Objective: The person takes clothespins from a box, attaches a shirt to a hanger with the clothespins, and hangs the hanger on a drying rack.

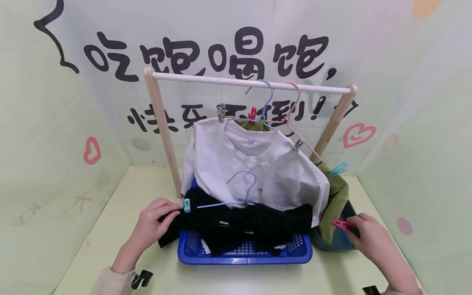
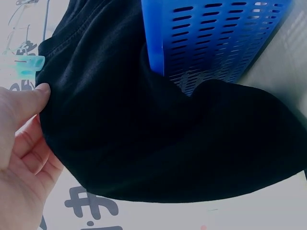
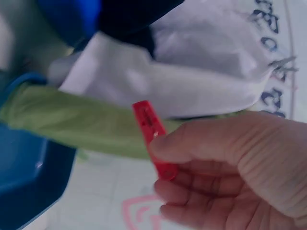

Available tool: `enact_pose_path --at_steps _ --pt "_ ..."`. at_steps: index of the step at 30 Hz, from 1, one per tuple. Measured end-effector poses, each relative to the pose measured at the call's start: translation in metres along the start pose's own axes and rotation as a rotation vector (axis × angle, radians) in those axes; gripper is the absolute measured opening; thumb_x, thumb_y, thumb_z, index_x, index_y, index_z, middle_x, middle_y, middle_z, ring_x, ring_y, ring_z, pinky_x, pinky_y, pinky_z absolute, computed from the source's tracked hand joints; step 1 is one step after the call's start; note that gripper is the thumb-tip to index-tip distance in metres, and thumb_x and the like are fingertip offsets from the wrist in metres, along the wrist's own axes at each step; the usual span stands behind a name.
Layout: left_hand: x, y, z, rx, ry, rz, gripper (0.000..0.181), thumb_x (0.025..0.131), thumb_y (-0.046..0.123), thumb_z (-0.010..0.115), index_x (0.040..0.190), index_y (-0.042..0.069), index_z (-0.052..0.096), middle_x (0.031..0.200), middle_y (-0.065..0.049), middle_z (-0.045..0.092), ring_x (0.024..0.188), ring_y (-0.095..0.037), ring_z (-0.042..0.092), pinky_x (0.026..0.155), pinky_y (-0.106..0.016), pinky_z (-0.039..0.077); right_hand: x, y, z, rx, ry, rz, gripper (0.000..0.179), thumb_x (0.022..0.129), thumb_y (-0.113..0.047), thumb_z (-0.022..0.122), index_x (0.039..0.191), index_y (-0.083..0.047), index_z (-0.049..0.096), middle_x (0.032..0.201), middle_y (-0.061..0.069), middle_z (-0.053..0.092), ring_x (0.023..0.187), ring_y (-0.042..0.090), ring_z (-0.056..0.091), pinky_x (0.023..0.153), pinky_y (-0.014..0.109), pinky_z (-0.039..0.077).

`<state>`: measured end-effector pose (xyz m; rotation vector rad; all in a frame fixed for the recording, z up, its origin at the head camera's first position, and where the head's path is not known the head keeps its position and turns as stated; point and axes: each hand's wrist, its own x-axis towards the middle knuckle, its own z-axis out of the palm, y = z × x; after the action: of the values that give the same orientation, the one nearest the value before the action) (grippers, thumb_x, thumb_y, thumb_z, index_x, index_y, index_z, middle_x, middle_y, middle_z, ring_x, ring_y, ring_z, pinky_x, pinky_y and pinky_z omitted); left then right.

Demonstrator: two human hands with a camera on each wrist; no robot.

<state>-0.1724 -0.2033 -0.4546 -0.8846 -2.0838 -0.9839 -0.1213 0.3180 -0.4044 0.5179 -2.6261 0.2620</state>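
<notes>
In the head view my left hand pinches the left shoulder edge of a black garment between thumb and fingers. Right beside those fingertips a teal clothespin is clipped on the cloth, at one end of a blue hanger. The left wrist view shows the black cloth draping down from the thumb. Off to the right, my right hand holds a red clothespin by thumb and fingers, in front of a green garment. The right wrist view shows this clothespin apart from any cloth.
Behind stands a rack with a white rod. A white shirt hangs there on a blue hanger with grey clips; the green garment hangs from a pink hanger. Under them are a blue basket and a dark blue bin.
</notes>
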Motion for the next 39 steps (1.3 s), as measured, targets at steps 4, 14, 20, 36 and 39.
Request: enact_pose_path --at_steps 4,14,20,36,39 --pt "0.0 0.0 0.0 0.003 0.01 0.004 0.037 0.095 0.032 0.054 0.083 0.0 0.07 0.079 -0.006 0.063 0.074 -0.017 0.055 0.068 -0.014 0.044 0.016 -0.011 0.0 0.051 0.126 -0.217 0.036 0.047 0.007 0.078 0.08 -0.001 0.066 0.078 0.006 0.059 0.07 0.024 0.056 0.058 0.036 0.048" --pt "-0.001 -0.002 0.001 0.005 0.016 0.024 0.036 0.094 0.031 0.055 0.082 0.0 0.07 0.079 -0.005 0.063 0.073 -0.016 0.055 0.068 -0.015 0.044 0.051 -0.045 0.002 0.112 0.132 -0.434 0.013 0.086 -0.013 0.067 0.085 0.0 0.067 0.082 0.008 0.06 0.074 0.025 0.057 0.059 0.035 0.05" --pt "-0.001 -0.001 -0.001 0.006 0.004 0.005 0.038 0.094 0.032 0.054 0.083 0.0 0.07 0.079 -0.006 0.064 0.074 -0.017 0.055 0.068 -0.015 0.044 0.068 -0.068 0.005 0.062 0.082 -0.454 0.031 0.058 0.009 0.077 0.085 0.0 0.065 0.082 0.007 0.058 0.074 0.024 0.057 0.059 0.035 0.051" --pt "-0.001 0.002 0.0 0.002 0.013 0.017 0.039 0.094 0.032 0.054 0.082 -0.002 0.07 0.079 -0.006 0.063 0.074 -0.016 0.054 0.067 -0.015 0.044 0.096 -0.105 0.005 -0.078 -0.111 -0.485 0.017 0.071 0.009 0.07 0.074 -0.004 0.061 0.07 0.003 0.05 0.067 0.019 0.051 0.054 0.027 0.047" --pt "-0.001 0.003 -0.001 0.002 0.015 0.018 0.039 0.094 0.031 0.054 0.082 -0.002 0.07 0.079 -0.006 0.063 0.074 -0.016 0.054 0.066 -0.016 0.043 0.101 -0.109 0.005 -0.112 -0.155 -0.494 0.019 0.07 0.009 0.07 0.069 -0.006 0.058 0.068 0.003 0.048 0.065 0.018 0.049 0.051 0.025 0.044"
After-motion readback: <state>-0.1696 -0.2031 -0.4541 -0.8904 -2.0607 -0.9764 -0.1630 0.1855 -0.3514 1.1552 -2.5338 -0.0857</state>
